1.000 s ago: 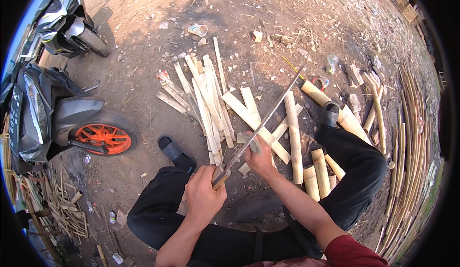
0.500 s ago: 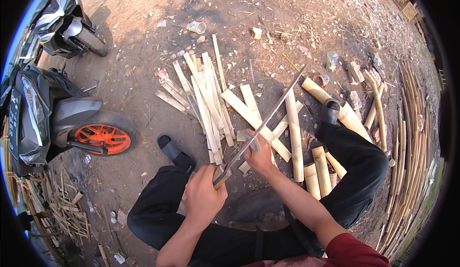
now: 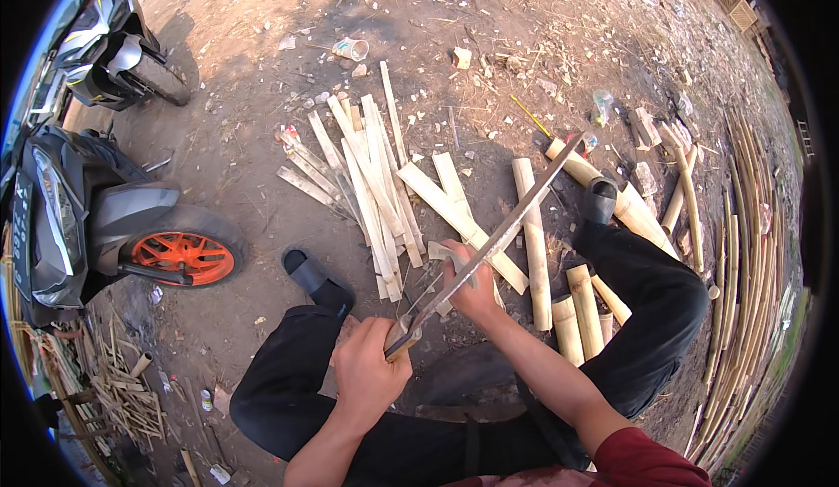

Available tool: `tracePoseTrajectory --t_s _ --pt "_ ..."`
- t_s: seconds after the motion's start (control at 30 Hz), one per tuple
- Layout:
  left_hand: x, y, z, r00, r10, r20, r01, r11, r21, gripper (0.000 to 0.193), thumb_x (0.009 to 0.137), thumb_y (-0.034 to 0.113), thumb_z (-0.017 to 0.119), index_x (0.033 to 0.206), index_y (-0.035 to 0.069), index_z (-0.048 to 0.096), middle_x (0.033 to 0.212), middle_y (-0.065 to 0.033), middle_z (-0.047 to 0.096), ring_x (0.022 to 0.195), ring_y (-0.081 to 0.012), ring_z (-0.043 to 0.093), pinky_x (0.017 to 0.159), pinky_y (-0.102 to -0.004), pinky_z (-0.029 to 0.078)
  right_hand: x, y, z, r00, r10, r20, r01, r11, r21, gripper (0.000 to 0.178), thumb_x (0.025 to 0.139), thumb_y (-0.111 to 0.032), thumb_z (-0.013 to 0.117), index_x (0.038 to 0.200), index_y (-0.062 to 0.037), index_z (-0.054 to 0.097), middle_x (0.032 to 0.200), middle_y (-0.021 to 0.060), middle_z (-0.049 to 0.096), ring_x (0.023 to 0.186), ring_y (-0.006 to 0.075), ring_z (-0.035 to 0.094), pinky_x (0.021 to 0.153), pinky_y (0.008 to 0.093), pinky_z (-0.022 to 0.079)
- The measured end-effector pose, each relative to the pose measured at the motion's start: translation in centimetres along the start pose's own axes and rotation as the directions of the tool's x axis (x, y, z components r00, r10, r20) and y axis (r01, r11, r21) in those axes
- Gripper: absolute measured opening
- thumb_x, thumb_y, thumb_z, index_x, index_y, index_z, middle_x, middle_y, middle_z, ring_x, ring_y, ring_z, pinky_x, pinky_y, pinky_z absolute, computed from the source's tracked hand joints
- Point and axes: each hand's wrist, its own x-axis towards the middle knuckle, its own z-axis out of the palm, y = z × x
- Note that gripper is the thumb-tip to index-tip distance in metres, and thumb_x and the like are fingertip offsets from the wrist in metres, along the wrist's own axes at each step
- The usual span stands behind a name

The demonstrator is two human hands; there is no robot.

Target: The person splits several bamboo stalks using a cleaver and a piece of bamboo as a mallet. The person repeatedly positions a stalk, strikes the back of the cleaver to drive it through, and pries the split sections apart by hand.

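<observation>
From the head view, my only one, I have the left grip [image 3: 371, 365] closed around the handle of a long blade [image 3: 516, 221], which slants up and to the right over the space between the knees. The right grip [image 3: 474, 293] seems clamped on a pale piece [image 3: 440, 252] alongside the blade; whether that piece touches the metal I can't tell. I judge the step in hand to be work along the blade, with the left steadying it; moving on calls for a firm handle and right fingers clear of the edge. Below is bare earth ground [image 3: 253, 181], littered with scraps. Split bamboo strips [image 3: 374, 194] lie in a loose pile ahead, bamboo tubes [image 3: 533, 251] to the right, and long poles [image 3: 743, 295] farther right. It is outdoors, sunlit beyond the shade, with a motorbike [image 3: 140, 207] parked on the left.
</observation>
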Motion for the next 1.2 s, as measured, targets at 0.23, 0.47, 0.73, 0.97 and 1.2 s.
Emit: tracePoseTrajectory --t_s 0.23,0.47,0.73,0.97,1.2 --pt "0.2 -0.5 0.0 0.999 0.009 0.033 -0.01 0.998 0.055 0.017 0.075 -0.002 0.072 0.091 -0.001 0.067 0.081 -0.0164 0.064 0.071 -0.0386 0.066 0.063 -0.0416 0.052 0.2 -1.4 -0.6 0.999 -0.019 -0.051 0.021 0.999 0.027 0.036 0.087 0.001 0.065 0.123 -0.0051 0.064 0.106 0.0198 0.071 0.094 0.0405 0.072 0.08 0.0453 0.058" --pt "0.1 -0.3 -0.1 0.999 -0.004 0.041 0.002 0.999 0.046 0.018 0.072 0.001 0.073 0.09 0.002 0.068 0.082 -0.0136 0.066 0.07 -0.0366 0.068 0.062 -0.0434 0.054 0.1 -1.1 -0.6 0.997 -0.038 -0.062 0.039 0.999 0.021 0.036 0.085 0.003 0.066 0.12 -0.0052 0.064 0.107 0.0186 0.072 0.094 0.0401 0.072 0.079 0.045 0.058" --pt "0.0 -0.2 -0.1 0.998 -0.012 0.06 0.008 0.997 0.074 0.018 0.072 0.001 0.073 0.09 0.001 0.068 0.082 -0.014 0.066 0.07 -0.0367 0.069 0.062 -0.0423 0.054 0.8 -1.9 -0.8 0.997 -0.021 -0.069 0.024 0.999 0.041 0.032 0.088 0.003 0.065 0.118 -0.0045 0.065 0.105 0.0189 0.072 0.092 0.04 0.072 0.078 0.0456 0.059" --pt "0.3 -0.2 -0.1 0.997 -0.022 0.072 0.019 0.999 0.046 0.02 0.072 0.0 0.073 0.092 0.0 0.068 0.083 -0.0145 0.067 0.071 -0.037 0.069 0.062 -0.0418 0.055 0.1 -0.2 -0.6 1.0 -0.013 0.004 0.013 1.0 0.021 0.054 0.075 0.004 0.071 0.127 -0.0084 0.06 0.116 0.0193 0.069 0.097 0.0424 0.071 0.081 0.0473 0.059" --pt "0.2 0.1 -0.2 0.996 -0.029 0.08 0.024 0.998 0.058 0.021 0.075 -0.001 0.073 0.094 -0.002 0.065 0.082 -0.0182 0.064 0.072 -0.0404 0.067 0.064 -0.0431 0.053 0.6 -1.3 -0.7 0.998 -0.01 -0.054 0.012 1.0 0.028 0.035 0.087 0.001 0.065 0.121 -0.0067 0.065 0.11 0.0173 0.072 0.093 0.0396 0.072 0.079 0.0451 0.059"
